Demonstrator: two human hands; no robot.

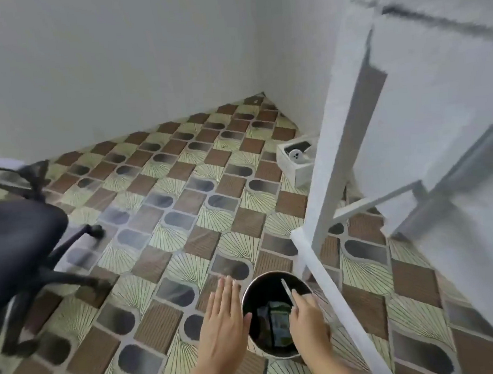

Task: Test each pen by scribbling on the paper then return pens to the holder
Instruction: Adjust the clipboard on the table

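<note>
Left hand, near – flat, fingers wide, just left of bin on the floor. Right hand pinches thin grey pen above bin. Risk: loose pinch – pen drops among the rubbish.

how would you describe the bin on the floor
Follow the white table leg on the right down to the patterned tile floor. Beside its foot, between the left hand and right hand, stands a round dark bin with a shiny rim. Unlike the square white box farther back, it is round and holds a green packet.
</note>
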